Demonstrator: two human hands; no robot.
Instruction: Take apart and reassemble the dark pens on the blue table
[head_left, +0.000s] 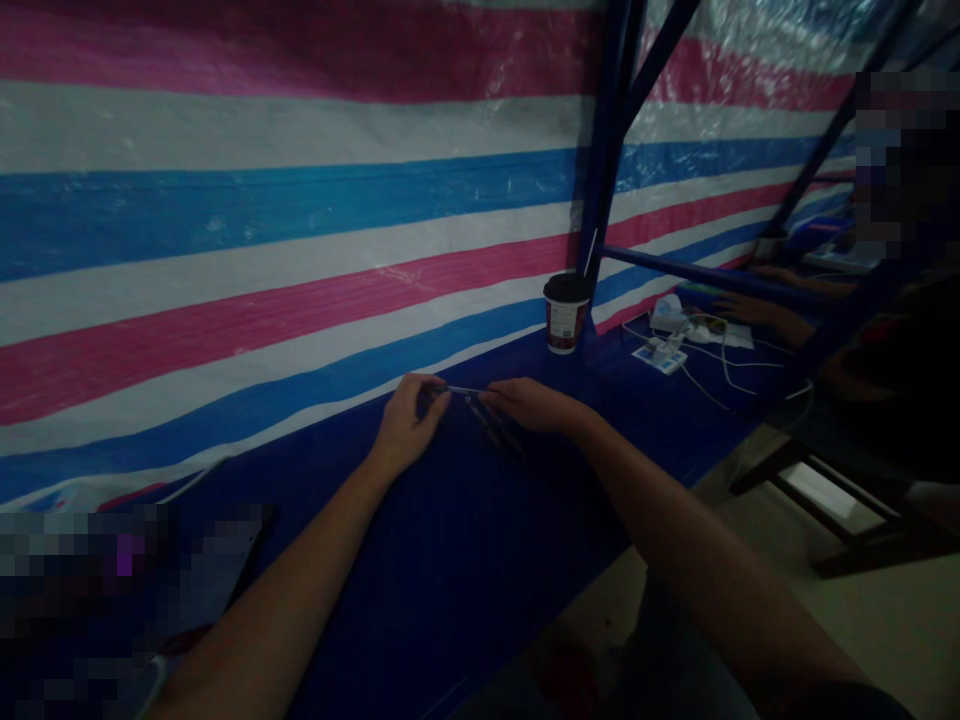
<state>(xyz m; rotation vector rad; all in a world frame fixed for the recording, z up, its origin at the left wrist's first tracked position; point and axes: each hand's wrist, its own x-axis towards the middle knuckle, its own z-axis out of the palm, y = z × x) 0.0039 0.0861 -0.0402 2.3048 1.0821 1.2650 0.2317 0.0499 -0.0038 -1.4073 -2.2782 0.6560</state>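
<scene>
My left hand and my right hand sit close together over a dark blue table top. A thin dark pen-like rod runs between them, its ends held in the fingers of both hands. Just below my right fingers lie several slim dark objects, possibly pen parts. The poor light hides their exact shape. Part of the rod is hidden by my fingers.
A takeaway coffee cup with a dark lid stands by a blue metal post. A white power strip and white cables lie to the right. A co-worker's hands rest beyond a blue rail. Striped tarpaulin forms the wall.
</scene>
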